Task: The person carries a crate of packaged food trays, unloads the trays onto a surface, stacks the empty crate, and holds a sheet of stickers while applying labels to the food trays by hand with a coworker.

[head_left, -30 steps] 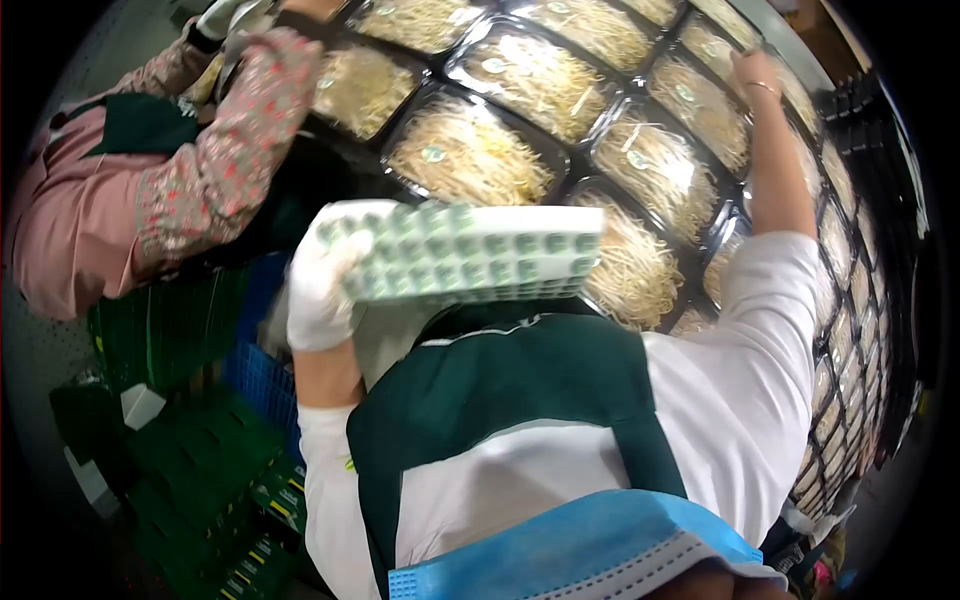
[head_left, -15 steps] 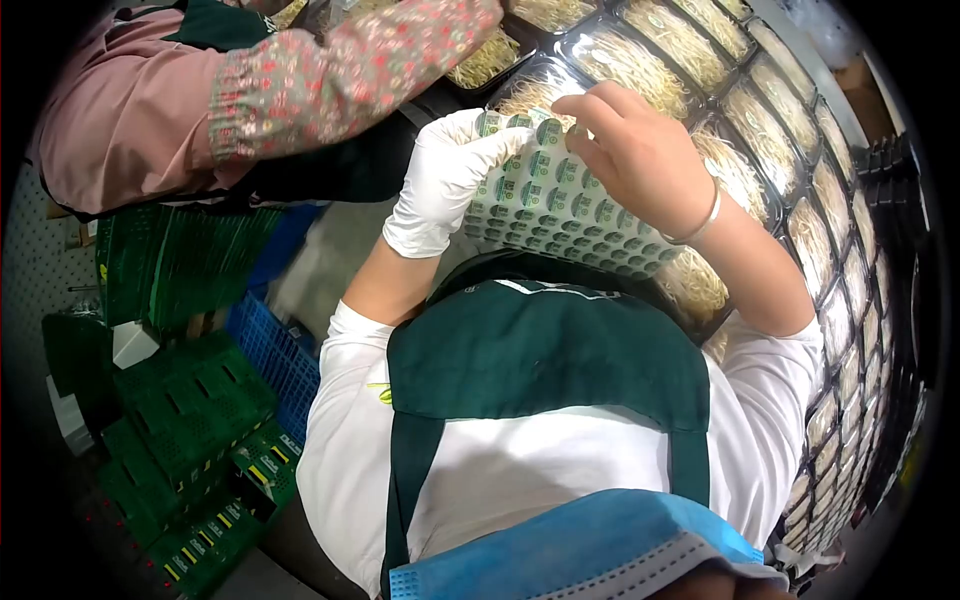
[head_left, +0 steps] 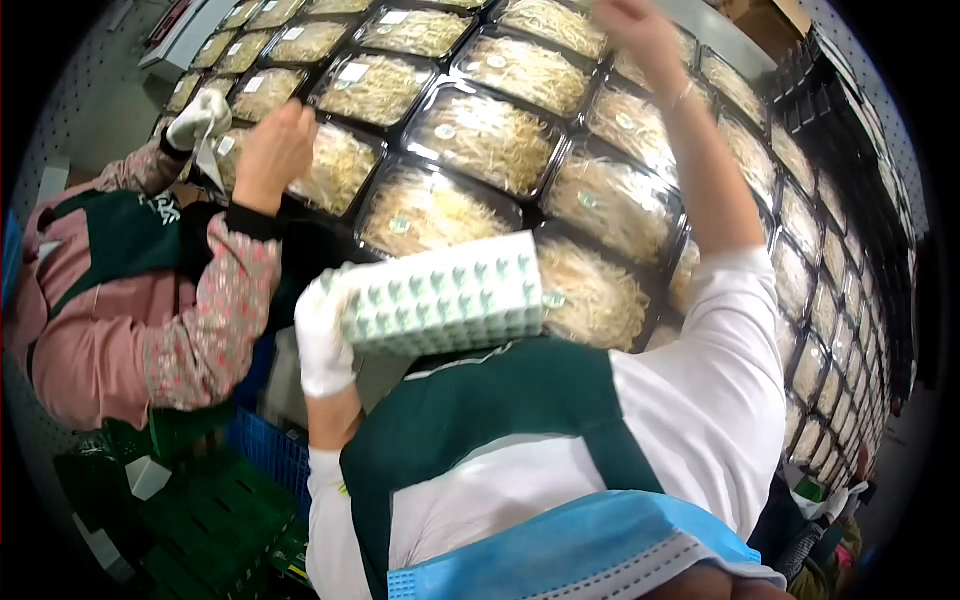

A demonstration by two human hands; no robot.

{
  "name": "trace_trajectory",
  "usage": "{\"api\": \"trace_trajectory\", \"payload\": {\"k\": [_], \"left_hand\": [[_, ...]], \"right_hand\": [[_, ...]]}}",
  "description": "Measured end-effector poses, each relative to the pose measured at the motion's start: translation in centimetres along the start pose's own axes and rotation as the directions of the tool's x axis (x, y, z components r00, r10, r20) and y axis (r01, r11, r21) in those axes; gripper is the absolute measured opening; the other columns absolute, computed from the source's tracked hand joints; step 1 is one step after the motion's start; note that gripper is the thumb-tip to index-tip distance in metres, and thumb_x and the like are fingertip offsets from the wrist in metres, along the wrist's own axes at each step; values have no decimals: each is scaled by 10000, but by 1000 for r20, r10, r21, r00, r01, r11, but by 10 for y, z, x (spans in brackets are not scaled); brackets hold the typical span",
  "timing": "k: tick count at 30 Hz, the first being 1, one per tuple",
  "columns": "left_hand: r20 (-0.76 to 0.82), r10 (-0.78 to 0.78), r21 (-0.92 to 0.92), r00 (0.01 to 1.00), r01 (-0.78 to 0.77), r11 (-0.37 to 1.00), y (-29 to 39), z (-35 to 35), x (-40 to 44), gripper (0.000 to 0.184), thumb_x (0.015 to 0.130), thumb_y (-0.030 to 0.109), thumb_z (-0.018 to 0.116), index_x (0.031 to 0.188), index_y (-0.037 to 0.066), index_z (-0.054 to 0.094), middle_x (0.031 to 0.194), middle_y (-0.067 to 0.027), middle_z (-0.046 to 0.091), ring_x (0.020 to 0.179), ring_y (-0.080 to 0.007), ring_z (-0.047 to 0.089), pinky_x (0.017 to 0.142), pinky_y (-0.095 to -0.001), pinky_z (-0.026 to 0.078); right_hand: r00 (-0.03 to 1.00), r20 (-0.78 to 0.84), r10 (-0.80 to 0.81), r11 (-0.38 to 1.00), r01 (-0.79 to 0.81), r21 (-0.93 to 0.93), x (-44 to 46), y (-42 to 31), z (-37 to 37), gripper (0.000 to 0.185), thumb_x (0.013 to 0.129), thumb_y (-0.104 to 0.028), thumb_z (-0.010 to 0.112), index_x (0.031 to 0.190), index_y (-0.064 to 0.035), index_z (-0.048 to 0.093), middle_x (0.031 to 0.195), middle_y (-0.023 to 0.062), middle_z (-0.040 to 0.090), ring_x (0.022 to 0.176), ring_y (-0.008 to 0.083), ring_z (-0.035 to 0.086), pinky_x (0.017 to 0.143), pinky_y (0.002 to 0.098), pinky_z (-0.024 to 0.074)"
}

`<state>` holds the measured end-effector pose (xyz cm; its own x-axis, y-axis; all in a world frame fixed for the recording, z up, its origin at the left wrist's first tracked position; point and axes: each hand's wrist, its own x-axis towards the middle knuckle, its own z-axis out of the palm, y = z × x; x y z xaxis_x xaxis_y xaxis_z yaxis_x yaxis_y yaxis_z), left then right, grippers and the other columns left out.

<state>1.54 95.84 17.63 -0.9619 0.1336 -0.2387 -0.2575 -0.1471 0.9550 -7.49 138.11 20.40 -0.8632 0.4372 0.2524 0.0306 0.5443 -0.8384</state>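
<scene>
My left hand (head_left: 328,325), in a white glove, grips one end of a sheet of green round stickers (head_left: 450,295) in front of my apron. My bare right hand (head_left: 640,30) is stretched far forward over the packs at the top of the view; it is blurred, and its fingertips cannot be made out. Black trays of pale sprouts under clear film lie in rows beneath it. The nearest pack (head_left: 595,295) lies just right of the sheet, with a round green sticker on its film. Another stickered pack (head_left: 425,210) lies beyond the sheet.
At the left, a co-worker in a floral sleeve (head_left: 205,350) reaches over packs with white labels (head_left: 375,88). Green crates (head_left: 215,510) and a blue crate (head_left: 270,450) stand low at the left. Stacked black trays (head_left: 850,150) line the right side.
My right hand has left the sheet and moved forward over the packs. My left hand has shifted left with the sheet. The co-worker's arm has drawn back to the left.
</scene>
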Motion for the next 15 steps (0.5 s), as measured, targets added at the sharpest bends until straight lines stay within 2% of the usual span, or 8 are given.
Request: {"api": "trace_trajectory", "payload": {"k": [1, 2, 3, 4, 8, 13, 14, 15], "left_hand": [[-34, -30, 50, 999, 32, 998, 1, -4, -6, 77, 774, 15, 485, 804, -17, 547, 773, -28, 565, 691, -97, 532, 647, -209, 426], [-54, -41, 109, 998, 46, 993, -1, -13, -12, 101, 776, 42, 487, 834, -17, 545, 782, -37, 570, 697, -103, 539, 652, -219, 429], [-76, -50, 168, 996, 62, 984, -5, -19, -17, 132, 778, 69, 489, 864, -17, 542, 791, -47, 574, 703, -110, 546, 656, -229, 432], [-164, -108, 130, 980, 130, 983, -6, -18, -22, 135, 777, 84, 490, 851, -15, 544, 781, -52, 577, 686, -114, 550, 641, -228, 435], [-298, -76, 111, 951, 114, 987, -15, -28, -33, 119, 786, 55, 505, 828, -29, 577, 749, -52, 599, 625, -113, 563, 580, -222, 444], [-336, -94, 152, 937, 152, 977, -18, -40, -42, 116, 792, 68, 518, 827, -28, 575, 749, -44, 599, 630, -110, 562, 589, -217, 443], [-340, -74, 155, 938, 134, 979, -20, -43, -43, 114, 793, 67, 516, 824, -27, 573, 754, -44, 599, 637, -110, 562, 594, -216, 443], [-339, -55, 160, 939, 115, 980, -21, -47, -45, 111, 795, 66, 515, 822, -25, 571, 760, -45, 598, 643, -110, 562, 599, -215, 442]], "right_hand": [[971, -226, 76, 997, -66, 48, 59, 53, -23, 295, 758, -262, 569, 982, -73, 609, 953, 31, 620, 802, 119, 566, 695, 283, 449], [914, -325, 241, 970, -242, 36, 107, 110, -40, 459, 670, -260, 659, 1016, -4, 500, 872, 153, 570, 799, 252, 532, 715, 368, 444], [868, -436, 236, 937, -323, -136, 117, 127, -48, 446, 688, -242, 647, 1036, -23, 474, 858, 125, 576, 725, 224, 538, 685, 363, 451], [847, -457, 272, 839, -442, -319, 131, 146, -55, 420, 722, -386, 573, 1029, -100, 592, 1036, 71, 589, 956, 206, 547, 814, 330, 415], [874, -348, 338, 576, -485, -659, 158, 156, -30, 462, 732, -467, 507, 1071, -161, 571, 1106, 87, 547, 1045, 283, 496, 869, 386, 387], [853, -396, 340, 441, -517, -734, 145, 124, -36, 416, 746, -432, 497, 1039, -151, 589, 1099, 82, 554, 1024, 260, 520, 843, 374, 403], [776, -104, 622, 485, -487, -726, 151, 105, -77, 435, 741, -446, 501, 1045, -148, 586, 1097, 81, 557, 1018, 253, 526, 838, 366, 404], [758, -147, 635, 436, -510, -742, 142, 113, -90, 447, 731, -455, 511, 1043, -144, 587, 1083, 80, 564, 1011, 250, 532, 831, 357, 405]]}}
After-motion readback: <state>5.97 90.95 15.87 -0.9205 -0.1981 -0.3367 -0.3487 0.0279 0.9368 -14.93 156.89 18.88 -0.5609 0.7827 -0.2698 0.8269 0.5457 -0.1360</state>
